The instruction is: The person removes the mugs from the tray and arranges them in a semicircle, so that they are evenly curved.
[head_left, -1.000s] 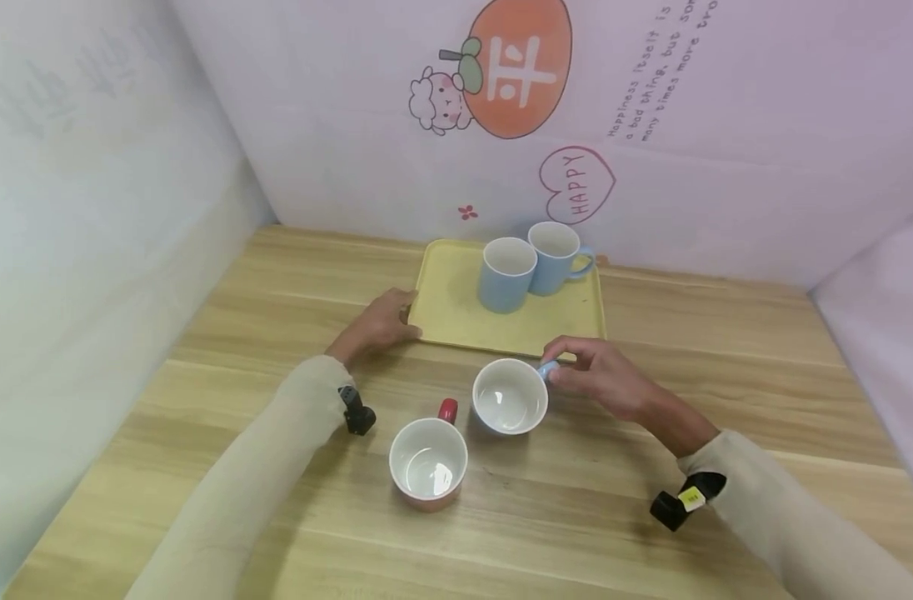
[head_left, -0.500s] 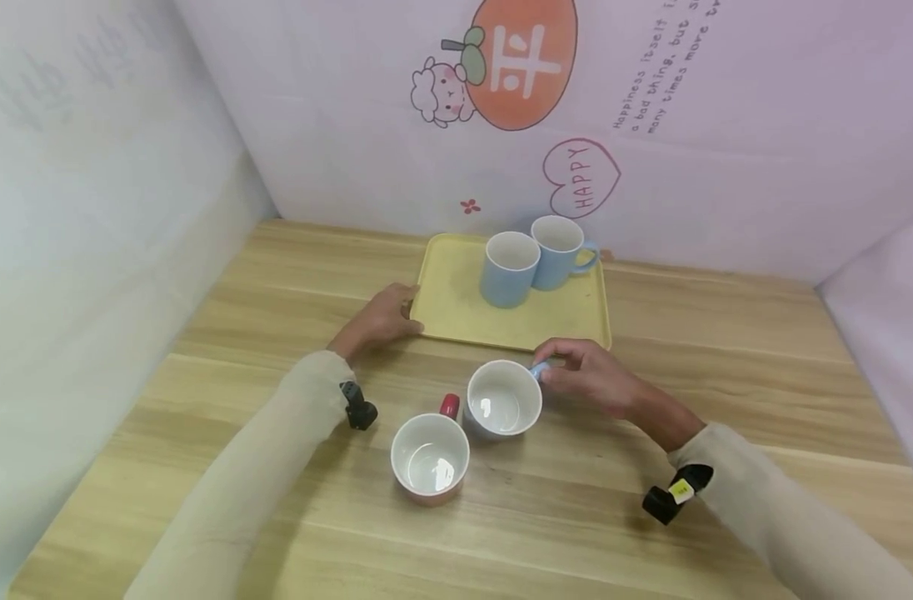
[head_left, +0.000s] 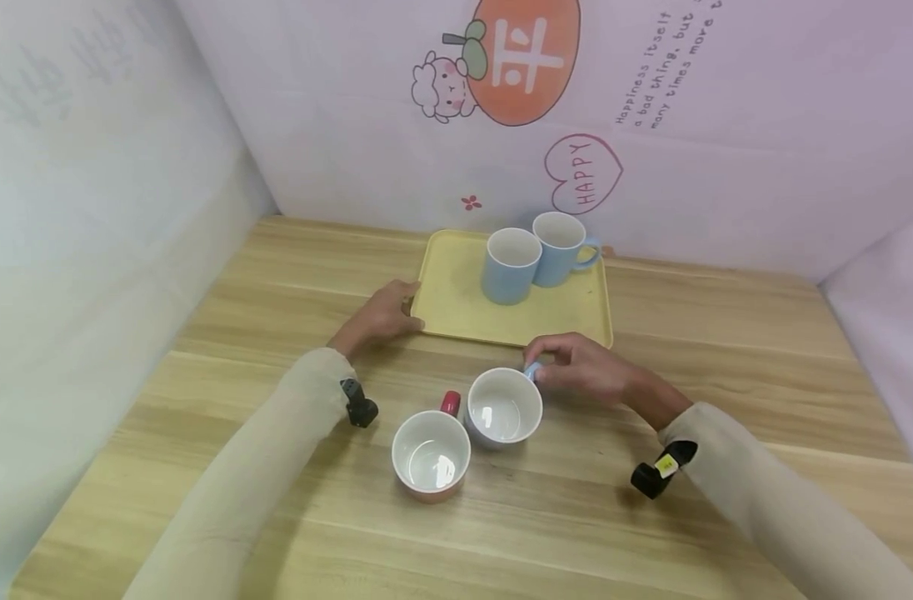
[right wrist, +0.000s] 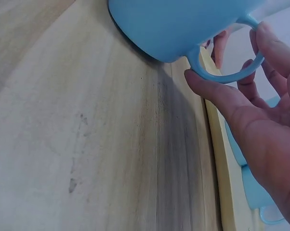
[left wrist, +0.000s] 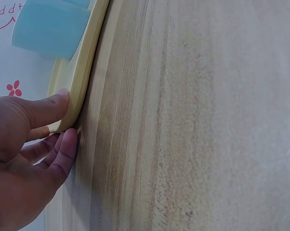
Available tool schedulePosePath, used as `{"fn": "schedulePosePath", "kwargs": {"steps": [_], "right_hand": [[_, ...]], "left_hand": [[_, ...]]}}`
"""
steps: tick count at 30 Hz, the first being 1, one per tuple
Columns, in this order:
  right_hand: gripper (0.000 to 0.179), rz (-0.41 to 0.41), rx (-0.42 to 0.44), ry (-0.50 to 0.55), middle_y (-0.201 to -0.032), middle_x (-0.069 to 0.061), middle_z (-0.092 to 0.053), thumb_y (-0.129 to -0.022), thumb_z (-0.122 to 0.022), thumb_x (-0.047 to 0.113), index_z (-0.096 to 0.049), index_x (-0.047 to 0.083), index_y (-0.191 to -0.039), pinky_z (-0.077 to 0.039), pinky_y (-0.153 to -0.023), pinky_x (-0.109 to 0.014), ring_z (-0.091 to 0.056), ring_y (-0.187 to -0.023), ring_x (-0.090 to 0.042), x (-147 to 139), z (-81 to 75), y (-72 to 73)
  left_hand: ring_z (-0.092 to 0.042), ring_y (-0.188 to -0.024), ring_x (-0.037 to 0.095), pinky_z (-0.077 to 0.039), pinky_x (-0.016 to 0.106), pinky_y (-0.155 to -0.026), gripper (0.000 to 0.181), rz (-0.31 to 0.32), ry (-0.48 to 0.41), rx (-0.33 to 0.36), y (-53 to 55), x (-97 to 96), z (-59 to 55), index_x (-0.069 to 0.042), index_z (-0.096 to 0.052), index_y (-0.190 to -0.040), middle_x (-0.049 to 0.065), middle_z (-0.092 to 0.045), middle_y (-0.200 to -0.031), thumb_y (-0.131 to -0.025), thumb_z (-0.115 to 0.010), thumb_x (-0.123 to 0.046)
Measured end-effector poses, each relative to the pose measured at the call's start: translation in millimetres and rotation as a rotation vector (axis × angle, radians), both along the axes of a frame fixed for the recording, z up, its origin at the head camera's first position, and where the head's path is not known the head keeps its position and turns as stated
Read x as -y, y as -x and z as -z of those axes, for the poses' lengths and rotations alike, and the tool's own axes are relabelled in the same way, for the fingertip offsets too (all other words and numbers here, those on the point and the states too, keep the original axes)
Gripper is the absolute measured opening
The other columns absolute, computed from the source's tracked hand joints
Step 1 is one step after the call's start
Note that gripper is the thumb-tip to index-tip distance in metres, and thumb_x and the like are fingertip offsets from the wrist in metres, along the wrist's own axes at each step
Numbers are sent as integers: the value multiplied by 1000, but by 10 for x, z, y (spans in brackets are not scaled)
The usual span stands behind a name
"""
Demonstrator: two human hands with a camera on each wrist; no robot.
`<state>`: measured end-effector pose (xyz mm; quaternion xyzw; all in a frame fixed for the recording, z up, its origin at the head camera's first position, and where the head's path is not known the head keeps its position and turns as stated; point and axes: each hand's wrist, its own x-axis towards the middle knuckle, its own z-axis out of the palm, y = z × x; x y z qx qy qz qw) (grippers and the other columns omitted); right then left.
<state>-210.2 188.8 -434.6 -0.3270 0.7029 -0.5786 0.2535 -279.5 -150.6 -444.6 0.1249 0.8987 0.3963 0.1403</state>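
My right hand (head_left: 586, 367) grips the handle of a blue mug (head_left: 504, 437) with a white inside. In the right wrist view, fingers and thumb curl round that handle (right wrist: 227, 77), and the mug's base edge is close over the wood. My left hand (head_left: 381, 315) pinches the near left corner of a yellow tray (head_left: 449, 308). The left wrist view shows the thumb on the tray's rim and the fingers curled at its underside. A red mug (head_left: 431, 493), white inside, stands nearer the person, its red handle (head_left: 451, 403) pointing away and beside the held mug.
Two more blue mugs stand upright on the tray, a front one (head_left: 507, 279) and one behind it (head_left: 556, 262) with its handle to the right. A printed cloth wall (head_left: 351, 125) rises behind the wooden table (head_left: 689, 358), and more cloth hangs at both sides.
My right hand has brought the blue mug left and a little nearer, up beside the red mug. My left hand keeps its hold at the tray's corner. The head view has shifted slightly.
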Motion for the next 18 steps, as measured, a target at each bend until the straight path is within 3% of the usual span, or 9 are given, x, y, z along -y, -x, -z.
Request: {"fn": "schedulePosePath", "kwargs": {"steps": [6, 18], "right_hand": [[6, -73, 0, 4, -98, -11, -60, -96, -63, 1, -64, -1, -101, -49, -81, -31, -54, -94, -20, 48, 20, 79], [8, -123, 131, 9, -98, -8, -60, -97, -60, 0, -64, 2, -104, -51, -79, -32, -54, -93, -21, 118, 48, 142]], "left_hand": [[-56, -110, 36, -48, 43, -97, 76, 4, 22, -15, -4, -5, -15, 5, -34, -151, 27, -44, -142, -87, -74, -3], [-57, -109, 36, -49, 43, -96, 76, 19, 31, -32, 4, -3, 3, 5, -35, -151, 28, -45, -139, -87, -74, -2]]}}
